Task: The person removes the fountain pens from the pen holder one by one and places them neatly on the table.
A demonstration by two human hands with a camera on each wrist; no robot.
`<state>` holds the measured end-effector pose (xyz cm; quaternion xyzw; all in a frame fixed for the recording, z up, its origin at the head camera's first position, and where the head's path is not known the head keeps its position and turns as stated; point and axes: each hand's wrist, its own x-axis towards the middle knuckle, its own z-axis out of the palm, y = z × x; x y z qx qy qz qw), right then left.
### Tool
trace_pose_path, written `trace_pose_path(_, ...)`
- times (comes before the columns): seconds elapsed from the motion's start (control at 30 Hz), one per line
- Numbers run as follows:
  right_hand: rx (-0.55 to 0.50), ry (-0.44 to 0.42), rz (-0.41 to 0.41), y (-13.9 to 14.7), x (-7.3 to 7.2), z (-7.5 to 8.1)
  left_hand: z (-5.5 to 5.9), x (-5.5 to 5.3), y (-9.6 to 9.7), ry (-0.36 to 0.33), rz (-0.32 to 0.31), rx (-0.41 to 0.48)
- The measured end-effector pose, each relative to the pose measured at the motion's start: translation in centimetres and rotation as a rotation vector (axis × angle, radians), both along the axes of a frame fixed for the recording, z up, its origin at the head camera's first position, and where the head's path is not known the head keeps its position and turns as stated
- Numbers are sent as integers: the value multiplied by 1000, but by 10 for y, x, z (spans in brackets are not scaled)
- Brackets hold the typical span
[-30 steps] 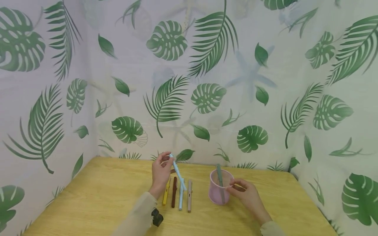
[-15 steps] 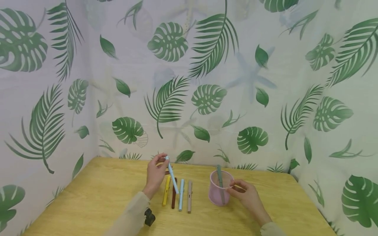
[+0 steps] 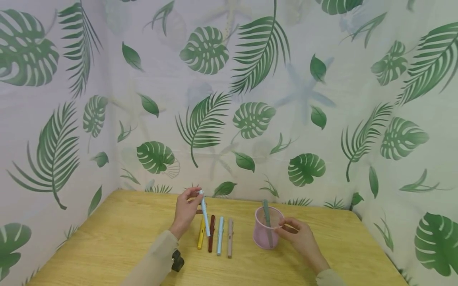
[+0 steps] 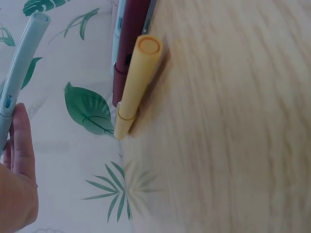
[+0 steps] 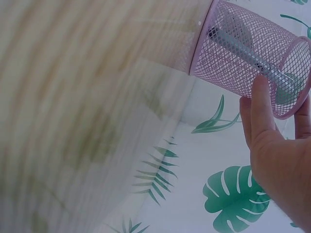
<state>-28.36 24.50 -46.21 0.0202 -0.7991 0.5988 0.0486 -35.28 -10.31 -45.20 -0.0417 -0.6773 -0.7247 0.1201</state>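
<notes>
My left hand (image 3: 185,209) pinches a light blue pen (image 3: 204,214) near its top end. The pen hangs tilted, its lower end overlapping the gap between a yellow pen (image 3: 201,234) and a dark red pen (image 3: 211,234) in the head view. Right of those lie a second light blue pen (image 3: 220,236) and a greyish-pink pen (image 3: 230,239), all roughly side by side. My right hand (image 3: 296,234) holds the rim of a pink mesh pen cup (image 3: 263,237), thumb and fingers on either side of its wall. Inside the cup leans a grey-green pen (image 5: 248,54).
The wooden table (image 3: 118,234) runs back to a leaf-patterned cloth (image 3: 257,167), which also hangs along both sides. A black device (image 3: 177,261) sits at the left wrist.
My left hand has moved left with the light blue pen, away from above the second light blue pen. The pen now hangs steeper. My right hand stays at the cup.
</notes>
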Motion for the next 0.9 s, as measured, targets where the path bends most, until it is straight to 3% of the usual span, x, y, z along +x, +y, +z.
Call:
trace_pose_path(0.37,-9,-10,7,1,1,1,-3,-7,-9,-22,-22,-86)
trace_pose_path(0.9,-17,-16,-3,0,1,1,-6,-17,-20,-62,-32,-80)
